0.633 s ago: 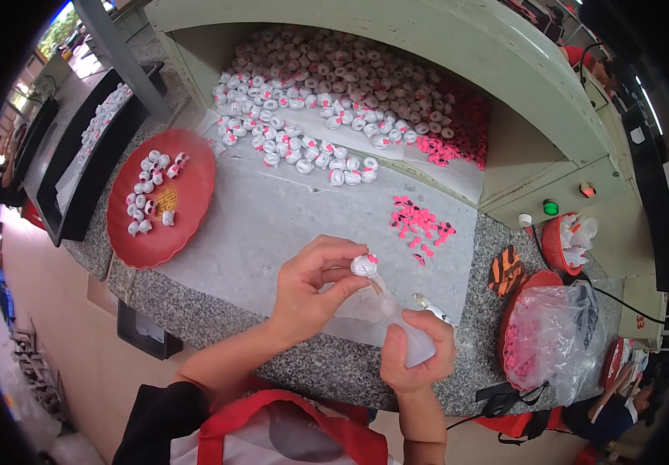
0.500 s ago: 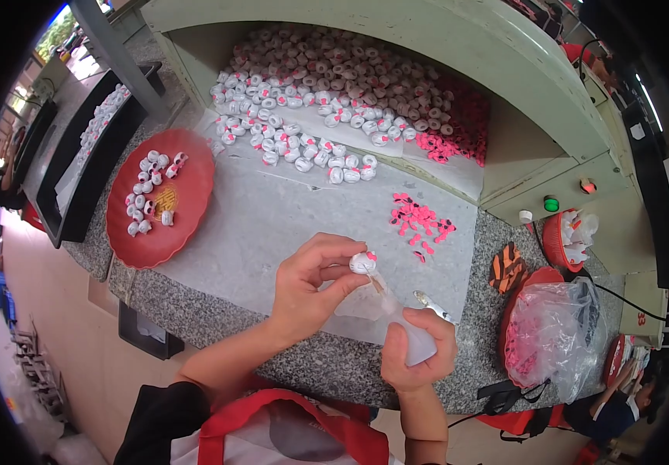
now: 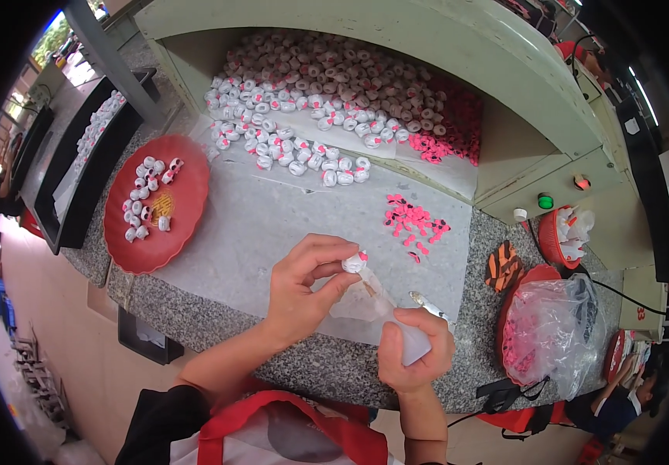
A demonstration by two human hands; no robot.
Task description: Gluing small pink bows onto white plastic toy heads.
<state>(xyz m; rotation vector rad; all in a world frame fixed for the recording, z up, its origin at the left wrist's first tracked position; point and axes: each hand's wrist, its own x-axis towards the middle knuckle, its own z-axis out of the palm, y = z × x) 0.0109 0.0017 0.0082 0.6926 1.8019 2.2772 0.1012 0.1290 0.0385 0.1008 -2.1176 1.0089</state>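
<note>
Between the thumb and fingers of my left hand (image 3: 302,288) sits a small white rounded figure piece (image 3: 353,264) with a pink bit on top. My right hand (image 3: 418,358) is wrapped round a translucent squeeze bottle (image 3: 413,341), its narrow tip pointing up and left at the piece. The tip is close to the piece; whether they touch I cannot tell. Under both hands lies a white sheet (image 3: 261,213) on the granite worktop. Small pink and black pieces (image 3: 415,222) are scattered on the sheet beyond my right hand.
A red scalloped plate (image 3: 129,252) with several finished-looking white pieces stands at left. Many white ringed pieces (image 3: 303,147) fill the pale green cabinet (image 3: 381,27) ahead. At right are a red basket (image 3: 549,240), a clear plastic bag (image 3: 551,322) and an orange-black striped object (image 3: 503,266).
The whole view has shifted slightly. My left hand has turned the white piece a little, and the bottle tip now points just below it. Both hands keep their hold.
</note>
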